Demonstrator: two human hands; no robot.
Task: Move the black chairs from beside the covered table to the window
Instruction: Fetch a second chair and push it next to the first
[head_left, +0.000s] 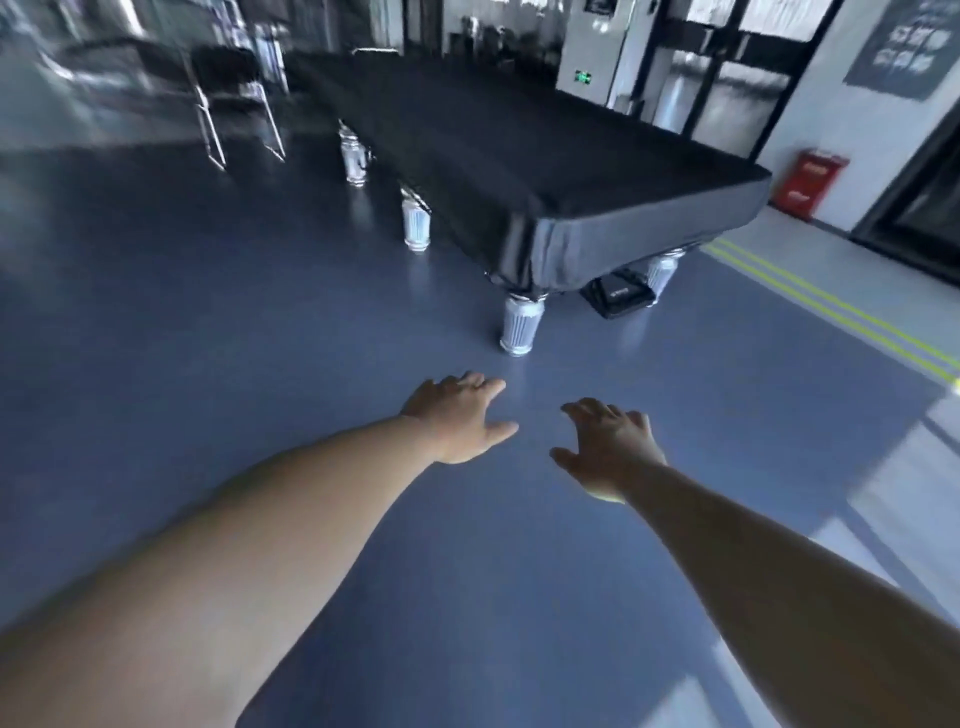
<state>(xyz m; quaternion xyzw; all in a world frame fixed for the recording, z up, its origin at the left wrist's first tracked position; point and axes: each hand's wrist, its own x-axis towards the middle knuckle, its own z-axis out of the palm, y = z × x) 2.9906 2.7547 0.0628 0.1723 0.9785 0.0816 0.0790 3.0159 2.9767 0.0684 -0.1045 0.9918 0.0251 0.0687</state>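
**A:** Where do we have our hands?

**B:** Both bare arms reach straight out ahead of us, low over the blue floor (234, 322). Our left hand (457, 418) and right hand (613, 449) are palm down, side by side but apart, with the thumbs pointing toward each other.

**A:** And the fingers?

**B:** The fingers (485, 385) of both hands are spread and relaxed, and they grip nothing.

**A:** Where is the black chair?

**B:** A black chair (228, 78) on thin metal legs stands at the far left. It is just beside the long side of the covered table (519, 145) and well away from our hands. That corner is badly blurred. There may be a second dark chair further left, but we cannot be sure.

**A:** Any containers?

**B:** Two. A flat black case (618, 293) lies on the floor under the near end of the table, between two of its ribbed silver legs (521, 325). It looks closed, so we see nothing inside. A red box (811, 182) stands against the wall on the right, beyond the table, and its contents are hidden too.

**A:** What else is cut off?

**B:** The black cover hangs over the table's edges and hides its top. Our arms run out of the bottom of the view. The double yellow line (831, 312) on the floor runs out of the view at the right edge.
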